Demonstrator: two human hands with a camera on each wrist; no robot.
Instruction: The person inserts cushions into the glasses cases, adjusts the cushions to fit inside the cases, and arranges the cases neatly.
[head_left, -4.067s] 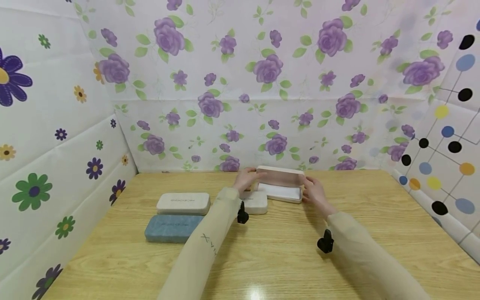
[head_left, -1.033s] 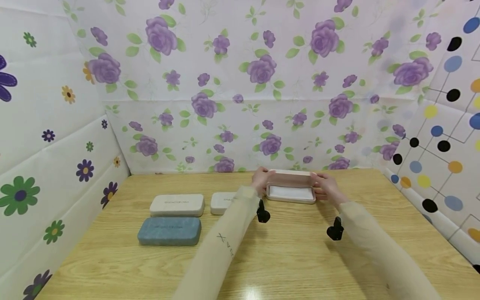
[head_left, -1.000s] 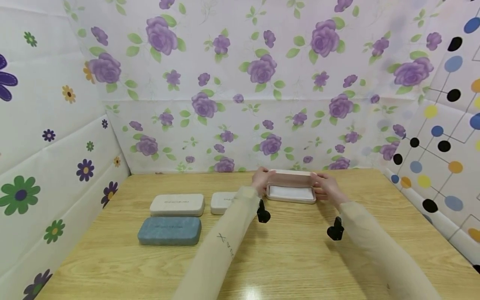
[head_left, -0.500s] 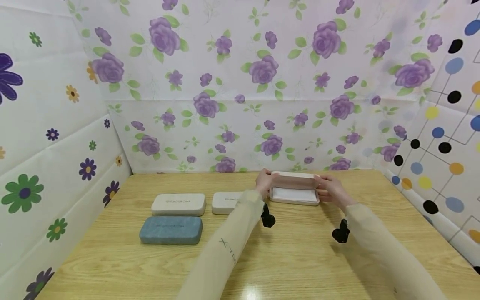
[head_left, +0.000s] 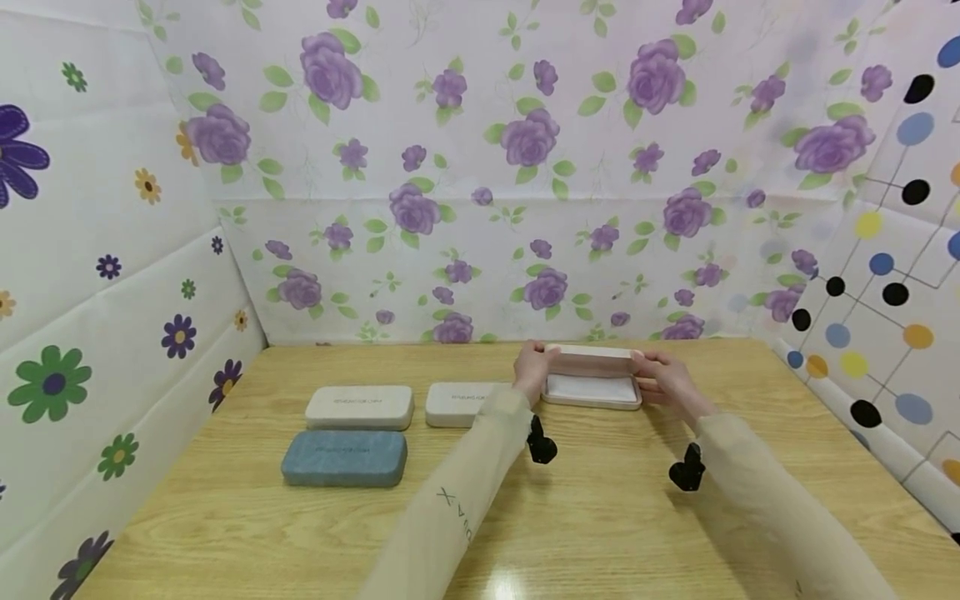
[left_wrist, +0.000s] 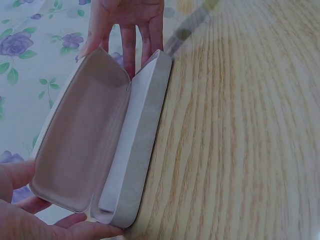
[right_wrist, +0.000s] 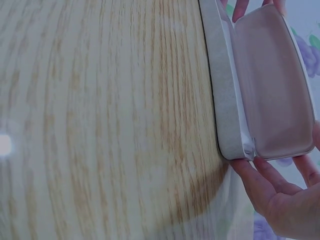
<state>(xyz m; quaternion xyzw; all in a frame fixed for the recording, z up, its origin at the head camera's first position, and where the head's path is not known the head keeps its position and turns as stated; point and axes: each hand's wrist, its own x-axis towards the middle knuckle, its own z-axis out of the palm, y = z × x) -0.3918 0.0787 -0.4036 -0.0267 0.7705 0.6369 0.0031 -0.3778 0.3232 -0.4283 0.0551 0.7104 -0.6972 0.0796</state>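
Observation:
An off-white glasses case stands raised-lid at the back of the table, its pinkish lining facing me. A white cloth-like piece lies in its bottom half. My left hand holds the left end; in the left wrist view its thumb is on the lid's edge and other fingers lie along the base. At the opposite end, my right hand holds the lid's corner by the thumb, fingers spread along the side in the right wrist view. The case's base rests on the wood.
Left of the hands lie two closed off-white cases, one farther left and one partly behind the left sleeve. A closed blue case lies in front of the first. Flower-patterned sheeting borders the table's back edge.
Over four seconds the held case has shifted right, away from the nearest closed case, and its lid has tipped a little lower. Both hands stay at its ends.

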